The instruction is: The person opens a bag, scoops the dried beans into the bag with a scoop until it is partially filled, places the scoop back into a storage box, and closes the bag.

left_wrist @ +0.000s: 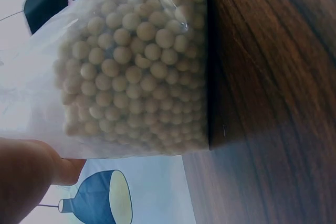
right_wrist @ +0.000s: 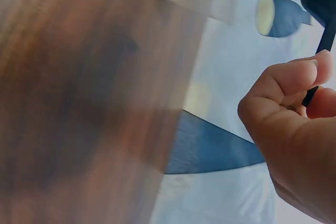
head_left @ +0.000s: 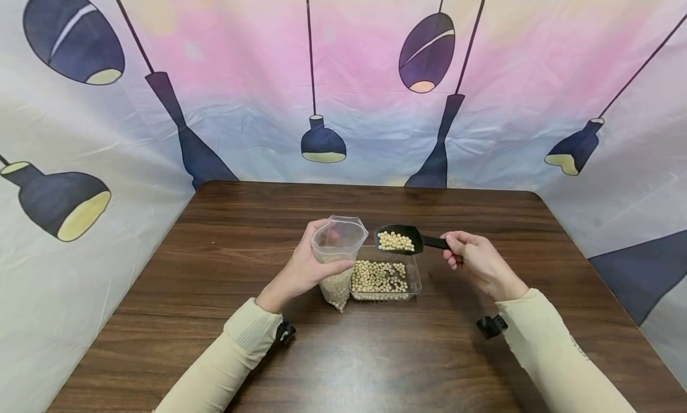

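My left hand grips a clear plastic bag near its wide-open mouth. Soybeans fill the lower part of the bag, which stands upright on the table. In my right hand is the handle of a black scoop, pinched between thumb and fingers. Pale beans lie in the scoop, which is raised just right of the bag's mouth. Below it sits a clear rectangular container with more beans spread over its bottom. The right wrist view shows the fingers curled round the scoop handle.
The dark wood-grain table carries the bag and container near its middle. Behind it hangs a cloth backdrop printed with lamps, close to the table's far edge. Each wrist wears a small black camera.
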The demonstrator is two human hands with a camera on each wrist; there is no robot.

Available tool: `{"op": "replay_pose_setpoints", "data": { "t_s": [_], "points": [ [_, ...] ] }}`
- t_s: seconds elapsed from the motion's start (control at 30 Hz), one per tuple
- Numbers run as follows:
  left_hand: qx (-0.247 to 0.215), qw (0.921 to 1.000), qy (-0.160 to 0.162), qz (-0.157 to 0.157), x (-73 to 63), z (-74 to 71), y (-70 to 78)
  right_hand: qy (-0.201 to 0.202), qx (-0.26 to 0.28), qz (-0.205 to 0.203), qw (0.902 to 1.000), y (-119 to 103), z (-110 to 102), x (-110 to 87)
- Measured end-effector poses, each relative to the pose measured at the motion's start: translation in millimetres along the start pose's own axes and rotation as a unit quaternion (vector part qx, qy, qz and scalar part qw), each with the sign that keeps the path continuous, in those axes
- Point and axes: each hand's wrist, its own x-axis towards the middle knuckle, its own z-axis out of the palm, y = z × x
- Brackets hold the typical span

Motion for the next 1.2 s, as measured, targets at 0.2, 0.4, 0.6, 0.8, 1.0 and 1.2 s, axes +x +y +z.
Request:
{"op": "replay_pose_setpoints", "data": {
  "t_s": [0.2, 0.4, 0.6, 0.8, 1.0, 1.2],
  "points": [
    [0.005, 1.0000, -0.005, 0.005, 0.5, -0.5, 0.0, 0.007, 0.036, -0.048, 0.9982, -28.1, -1.6, -9.7],
    [0.002, 1.0000, -0.004, 0.007, 1.4, -0.7, 0.8, 0.025, 0.041, -0.103, 0.9935, -58.5, 6.4, -13.6],
    [-0.003, 1.0000, -0.007, 0.002, 1.4, 0.1, 0.3, 0.038, 0.029, -0.151, 0.9874, -82.9, 17.0, -15.4],
    [0.003, 1.0000, -0.006, 0.001, 1.5, 0.6, 0.4, 0.067, -0.045, -0.191, 0.9783, -99.0, 24.5, -15.7],
    [0.008, 0.9999, -0.006, -0.002, 1.3, 0.0, 1.3, 0.102, -0.119, -0.225, 0.9617, -109.0, 29.7, -16.0],
    [0.001, 0.9999, -0.009, -0.012, 2.2, -0.6, 0.9, 0.116, -0.153, -0.259, 0.9468, -115.0, 34.3, -19.1]
  ]
}}
